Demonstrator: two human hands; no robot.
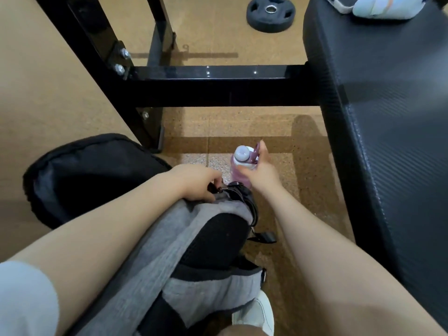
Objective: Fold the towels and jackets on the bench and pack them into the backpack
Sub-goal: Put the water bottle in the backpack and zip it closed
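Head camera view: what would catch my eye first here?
Probably the pink plastic water bottle with a pale lid at centre, gripped by the right hand over the speckled floor. Just left of it, the left hand pinches a small dark part at the top of the grey and black backpack. A black padded gym bench fills the right side, a round black weight plate lying beyond.

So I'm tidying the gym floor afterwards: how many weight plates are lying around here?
1: a black weight plate lies flat on the floor at the top, beyond the black frame. More may be hidden behind the bench.

No legible text or labels.
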